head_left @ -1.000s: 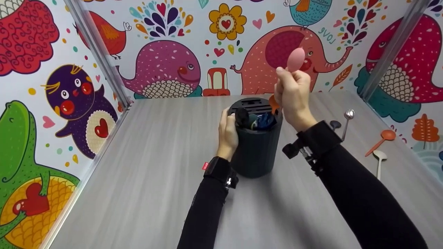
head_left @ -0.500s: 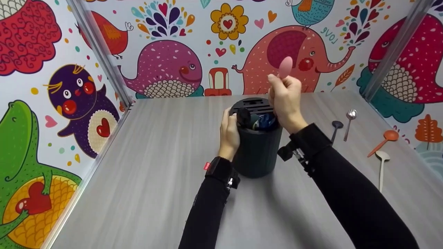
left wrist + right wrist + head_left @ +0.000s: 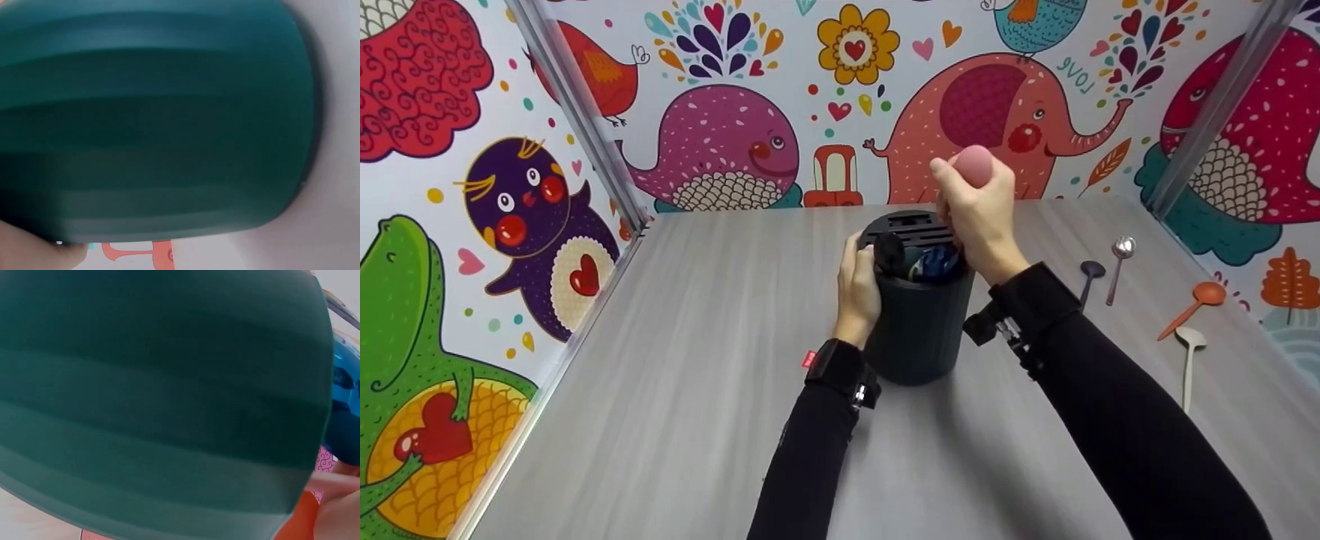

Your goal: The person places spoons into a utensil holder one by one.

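Observation:
A dark green utensil holder with a slotted top section stands upright on the table. My left hand grips its left side near the rim; its fingertips are partly hidden. Above the holder's right rim, my right hand grips a pink spoon, its rounded end showing over the fist. In the right wrist view the pink handle reaches the holder's rim. A shiny blue object and a black-ended one are inside the holder. Something orange shows beside the rim; its kind is hidden.
On the right of the table lie a dark small ladle, a silver spoon, an orange spoon and a cream spoon. Patterned walls with metal frame posts enclose the back and sides.
My right hand has moved left and slightly down with the pink spoon, closer over the holder's rim. The spoon's end sits lower in the fist. My left hand stays on the holder.

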Action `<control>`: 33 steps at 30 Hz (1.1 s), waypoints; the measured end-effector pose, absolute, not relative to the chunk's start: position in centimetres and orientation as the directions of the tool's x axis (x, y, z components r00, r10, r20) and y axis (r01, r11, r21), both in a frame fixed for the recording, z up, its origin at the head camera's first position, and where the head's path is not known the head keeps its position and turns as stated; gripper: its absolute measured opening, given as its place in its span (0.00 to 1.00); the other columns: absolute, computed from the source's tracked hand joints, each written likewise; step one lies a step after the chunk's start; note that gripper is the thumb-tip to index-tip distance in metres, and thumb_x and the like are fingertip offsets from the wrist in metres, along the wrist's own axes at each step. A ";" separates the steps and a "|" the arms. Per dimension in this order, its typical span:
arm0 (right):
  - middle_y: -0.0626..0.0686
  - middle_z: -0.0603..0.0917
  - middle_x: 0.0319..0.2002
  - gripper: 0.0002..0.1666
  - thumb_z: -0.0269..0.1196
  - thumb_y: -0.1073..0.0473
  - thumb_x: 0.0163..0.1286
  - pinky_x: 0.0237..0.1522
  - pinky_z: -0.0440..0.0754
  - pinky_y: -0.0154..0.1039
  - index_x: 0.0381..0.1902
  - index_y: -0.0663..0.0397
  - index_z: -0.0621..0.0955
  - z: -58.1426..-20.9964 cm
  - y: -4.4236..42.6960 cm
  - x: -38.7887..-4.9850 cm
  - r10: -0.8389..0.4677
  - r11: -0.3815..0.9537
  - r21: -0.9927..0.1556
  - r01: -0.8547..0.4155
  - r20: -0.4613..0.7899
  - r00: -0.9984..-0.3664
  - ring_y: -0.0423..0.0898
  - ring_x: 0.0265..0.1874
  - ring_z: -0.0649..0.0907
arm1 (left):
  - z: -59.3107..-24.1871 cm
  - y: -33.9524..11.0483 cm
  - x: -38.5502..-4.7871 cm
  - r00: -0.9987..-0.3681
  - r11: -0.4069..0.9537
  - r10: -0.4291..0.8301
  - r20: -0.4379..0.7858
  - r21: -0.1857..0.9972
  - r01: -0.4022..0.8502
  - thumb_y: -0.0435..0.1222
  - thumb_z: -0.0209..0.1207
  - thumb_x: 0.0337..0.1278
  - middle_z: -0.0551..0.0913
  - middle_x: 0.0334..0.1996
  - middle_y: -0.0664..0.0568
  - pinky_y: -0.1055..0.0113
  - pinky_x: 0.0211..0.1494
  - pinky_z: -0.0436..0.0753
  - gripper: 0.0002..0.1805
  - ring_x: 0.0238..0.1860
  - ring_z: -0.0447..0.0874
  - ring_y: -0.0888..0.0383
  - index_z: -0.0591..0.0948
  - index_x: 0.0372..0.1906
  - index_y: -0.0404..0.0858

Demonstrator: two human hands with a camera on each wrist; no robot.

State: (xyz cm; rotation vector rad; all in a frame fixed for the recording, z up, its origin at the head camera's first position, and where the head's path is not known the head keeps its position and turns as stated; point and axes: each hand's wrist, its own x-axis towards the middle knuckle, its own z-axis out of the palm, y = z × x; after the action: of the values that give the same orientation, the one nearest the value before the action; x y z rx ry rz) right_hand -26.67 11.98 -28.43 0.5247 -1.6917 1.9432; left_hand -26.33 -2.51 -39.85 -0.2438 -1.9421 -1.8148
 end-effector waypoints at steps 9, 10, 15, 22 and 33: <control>0.58 0.84 0.25 0.07 0.64 0.62 0.69 0.28 0.81 0.37 0.32 0.60 0.82 -27.8 12.6 -26.8 0.106 -0.019 -0.708 -0.706 0.701 -0.706 0.48 0.24 0.84 | -39.8 -2.5 -26.3 -0.875 0.110 -0.183 0.449 0.894 0.435 0.42 0.38 0.70 0.79 0.60 0.40 0.54 0.67 0.71 0.28 0.62 0.75 0.49 0.74 0.65 0.31; 0.58 0.85 0.27 0.07 0.63 0.63 0.70 0.33 0.82 0.38 0.32 0.60 0.82 -27.8 12.7 -26.8 0.108 -0.009 -0.698 -0.716 0.711 -0.694 0.48 0.26 0.84 | -39.8 -2.5 -26.3 -0.872 0.113 -0.186 0.452 0.892 0.438 0.42 0.38 0.69 0.79 0.60 0.40 0.54 0.67 0.71 0.28 0.62 0.75 0.49 0.74 0.64 0.31; 0.58 0.85 0.29 0.07 0.63 0.63 0.70 0.40 0.82 0.40 0.31 0.59 0.83 -27.8 13.5 -26.8 0.124 0.026 -0.698 -0.716 0.713 -0.690 0.49 0.30 0.85 | -39.9 -2.4 -26.4 -0.863 0.129 -0.205 0.461 0.887 0.444 0.42 0.39 0.66 0.80 0.59 0.40 0.55 0.67 0.71 0.29 0.62 0.75 0.48 0.75 0.63 0.30; 0.53 0.84 0.28 0.07 0.63 0.64 0.70 0.39 0.81 0.38 0.31 0.61 0.83 -28.2 15.1 -27.0 0.151 0.043 -0.701 -0.712 0.709 -0.689 0.47 0.30 0.84 | -39.9 -2.4 -26.4 -0.870 0.117 -0.201 0.451 0.892 0.436 0.43 0.39 0.65 0.80 0.59 0.41 0.55 0.66 0.71 0.29 0.61 0.75 0.49 0.76 0.63 0.32; 0.54 0.83 0.29 0.06 0.63 0.63 0.70 0.38 0.80 0.37 0.33 0.60 0.82 -28.7 18.1 -27.5 0.199 0.098 -0.727 -0.680 0.683 -0.702 0.48 0.30 0.83 | -39.7 -2.4 -26.2 -0.876 0.125 -0.199 0.440 0.898 0.423 0.43 0.39 0.65 0.79 0.60 0.41 0.55 0.67 0.70 0.30 0.62 0.75 0.49 0.75 0.64 0.32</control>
State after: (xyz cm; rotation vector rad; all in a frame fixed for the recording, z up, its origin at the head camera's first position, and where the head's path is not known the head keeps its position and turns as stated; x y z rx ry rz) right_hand -27.47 18.07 -28.70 0.4748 -1.7131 1.6826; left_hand -26.24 -2.38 -39.72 -0.2153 -1.9515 -1.8002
